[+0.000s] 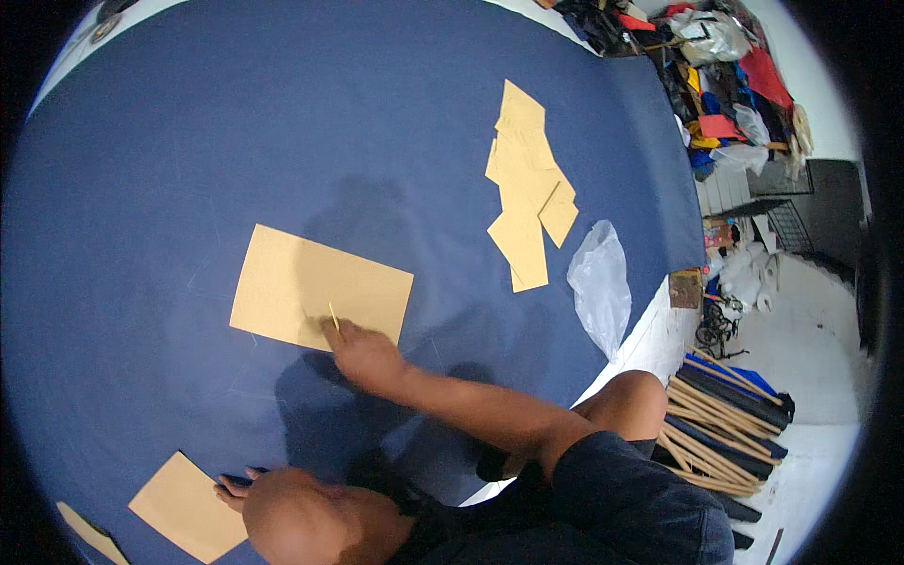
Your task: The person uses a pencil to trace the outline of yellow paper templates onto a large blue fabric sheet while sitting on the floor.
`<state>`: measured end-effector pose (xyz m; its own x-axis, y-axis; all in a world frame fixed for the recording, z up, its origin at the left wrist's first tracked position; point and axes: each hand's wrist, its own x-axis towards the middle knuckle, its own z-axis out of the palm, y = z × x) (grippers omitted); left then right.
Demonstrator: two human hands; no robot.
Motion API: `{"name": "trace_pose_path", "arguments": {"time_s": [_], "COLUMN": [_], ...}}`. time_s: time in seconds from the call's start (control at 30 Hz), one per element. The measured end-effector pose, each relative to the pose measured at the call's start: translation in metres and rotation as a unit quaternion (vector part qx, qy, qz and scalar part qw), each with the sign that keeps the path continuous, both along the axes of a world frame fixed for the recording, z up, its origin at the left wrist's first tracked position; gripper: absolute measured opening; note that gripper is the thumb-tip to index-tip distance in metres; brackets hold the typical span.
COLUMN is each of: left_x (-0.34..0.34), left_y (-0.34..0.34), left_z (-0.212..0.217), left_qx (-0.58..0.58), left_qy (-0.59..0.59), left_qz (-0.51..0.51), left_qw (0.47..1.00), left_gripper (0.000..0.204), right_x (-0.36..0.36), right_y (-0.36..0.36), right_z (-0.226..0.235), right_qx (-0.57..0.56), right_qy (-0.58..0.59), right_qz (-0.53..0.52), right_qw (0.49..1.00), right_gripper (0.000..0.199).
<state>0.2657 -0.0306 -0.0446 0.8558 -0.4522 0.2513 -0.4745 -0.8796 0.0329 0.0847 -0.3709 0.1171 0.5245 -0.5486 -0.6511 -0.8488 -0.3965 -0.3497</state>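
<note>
A large tan rectangular sheet (311, 273), like cardboard, lies on the dark blue surface near the middle. Over its near edge, my right hand (363, 353) is closed around a thin yellow pencil-like stick (332, 315), whose exact kind is too small to tell. Toward the lower left, the fingers of my left hand (235, 488) stretch out against the edge of a smaller tan sheet (184, 508). Most of that hand is hidden behind a rounded, bare part of my body. Another tan piece (89, 532) shows at the lower left rim.
Several overlapping tan pieces (525, 188) lie to the right on the blue surface (141, 235). Beside them is a clear plastic bag (601, 287). Past the white edge are long wooden sticks (720, 424) and a heap of mixed bags and cloth (725, 85).
</note>
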Motion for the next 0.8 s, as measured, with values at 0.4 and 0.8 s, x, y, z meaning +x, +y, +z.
{"name": "trace_pose_path", "arguments": {"time_s": [0.4,0.8], "left_x": [-0.006,0.000], "left_y": [0.006,0.008], "left_z": [0.017,0.019], "left_qx": [0.000,-0.077], "left_qy": [0.031,0.081], "left_qz": [-0.011,-0.041], "left_qw": [0.999,0.993], "left_gripper": [0.071,0.062], "right_x": [-0.030,-0.047], "right_y": [-0.004,0.007], "right_z": [-0.068,-0.090], "right_qx": [-0.299,-0.315], "right_qy": [-0.117,-0.136], "right_qz": [0.201,0.144], "right_qw": [0.925,0.928], "right_gripper": [0.051,0.051]}}
